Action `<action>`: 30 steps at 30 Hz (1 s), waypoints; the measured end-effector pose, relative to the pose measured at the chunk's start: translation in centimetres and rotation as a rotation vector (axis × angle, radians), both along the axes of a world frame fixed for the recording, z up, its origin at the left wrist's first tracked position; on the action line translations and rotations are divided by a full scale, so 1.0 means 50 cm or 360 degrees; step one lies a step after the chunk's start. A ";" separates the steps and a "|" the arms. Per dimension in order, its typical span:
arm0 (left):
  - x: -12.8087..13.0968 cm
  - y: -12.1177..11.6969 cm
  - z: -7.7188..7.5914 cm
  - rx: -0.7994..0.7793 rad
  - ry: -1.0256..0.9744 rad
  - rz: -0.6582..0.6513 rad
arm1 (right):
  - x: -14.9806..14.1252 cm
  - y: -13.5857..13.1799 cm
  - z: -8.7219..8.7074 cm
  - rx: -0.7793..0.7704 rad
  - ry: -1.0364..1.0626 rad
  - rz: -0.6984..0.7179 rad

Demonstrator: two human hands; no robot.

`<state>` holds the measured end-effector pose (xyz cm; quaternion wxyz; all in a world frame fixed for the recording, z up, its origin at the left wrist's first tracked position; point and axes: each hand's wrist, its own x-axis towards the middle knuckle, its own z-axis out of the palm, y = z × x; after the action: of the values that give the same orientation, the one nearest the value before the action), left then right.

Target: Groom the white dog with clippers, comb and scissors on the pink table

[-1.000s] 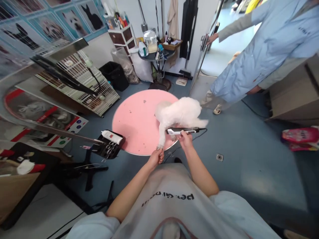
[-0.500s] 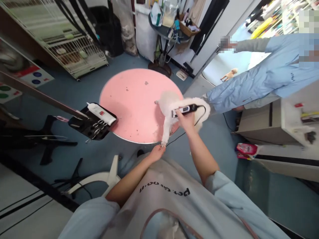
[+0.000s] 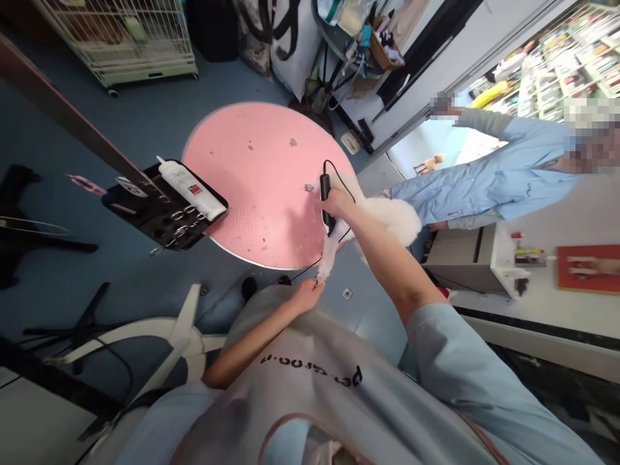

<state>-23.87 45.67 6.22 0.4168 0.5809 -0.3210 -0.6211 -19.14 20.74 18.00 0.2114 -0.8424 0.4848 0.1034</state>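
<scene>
A fluffy white dog [image 3: 394, 219] is on the right side of the round pink table [image 3: 242, 161]. One of its legs reaches toward me, and my left hand [image 3: 309, 295] is closed around the paw at the table's near edge. In my right hand [image 3: 338, 201] I grip a black corded hair clipper [image 3: 325, 197], its lower end against the upper part of that same leg. The clipper's cord loops up and over my wrist. Another paw rests on the tabletop, beyond the clipper. Much of the dog's body is behind my right forearm.
A black tray [image 3: 140, 213] at the table's left holds a white bottle [image 3: 191, 187] and several scissors [image 3: 181, 226]. A person in blue [image 3: 504, 161] stands at the right by the doorway. A wire cage [image 3: 126, 45] and a cluttered small table [image 3: 339, 45] are behind.
My right hand has turned the clipper from pointing left to pointing down toward me, and brought it onto the stretched leg. My left hand still holds the paw. The view has shifted.
</scene>
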 end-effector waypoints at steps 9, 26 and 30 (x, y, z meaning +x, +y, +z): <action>0.002 0.007 -0.011 0.0038 0.0001 0.0040 | 0.017 0.051 -0.080 0.0494 0.0126 0.0121; 0.137 -0.030 0.106 0.0015 0.0170 -0.0083 | -0.354 0.358 -0.098 0.0086 -0.2139 -0.1441; 0.146 -0.034 0.168 -0.0019 0.0039 -0.0102 | -0.306 0.297 -0.149 -0.0313 -0.2346 -0.1275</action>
<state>-16.59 43.97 14.60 0.4039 0.5602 -0.3382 -0.6392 -34.42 35.58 10.53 0.4200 -0.4734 0.4918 -0.5981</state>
